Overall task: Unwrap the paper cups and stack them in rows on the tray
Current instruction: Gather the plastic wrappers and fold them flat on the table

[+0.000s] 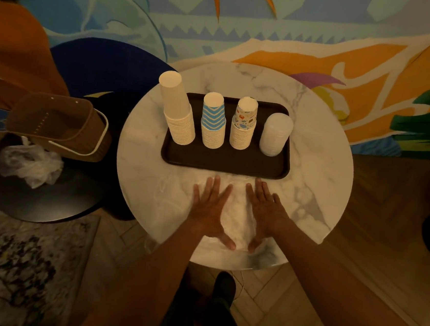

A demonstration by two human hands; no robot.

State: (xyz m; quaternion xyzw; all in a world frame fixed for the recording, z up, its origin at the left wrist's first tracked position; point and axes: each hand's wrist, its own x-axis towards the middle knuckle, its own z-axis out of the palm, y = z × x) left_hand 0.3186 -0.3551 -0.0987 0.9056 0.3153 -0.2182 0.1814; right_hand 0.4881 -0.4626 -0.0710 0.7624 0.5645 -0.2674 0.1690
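A dark tray point(224, 161) sits on a round marble table point(318, 154). On it stand a row of upside-down stacks: tall plain white cups point(178, 112), blue chevron cups point(213, 122), cups with a colourful print point(244, 124), and a stack of clear plastic cups or lids point(275, 135) at the right. A clear plastic wrapper point(235, 215) lies flat on the table in front of the tray. My left hand point(209, 208) and my right hand point(266, 209) rest flat on it, palms down, fingers spread, holding nothing.
To the left stands a low dark round side table point(53, 202) bearing a brown basket point(59, 124) with white handles and a crumpled clear plastic bag point(30, 165). A patterned rug point(23, 264) covers the floor at lower left. A painted mural wall stands behind.
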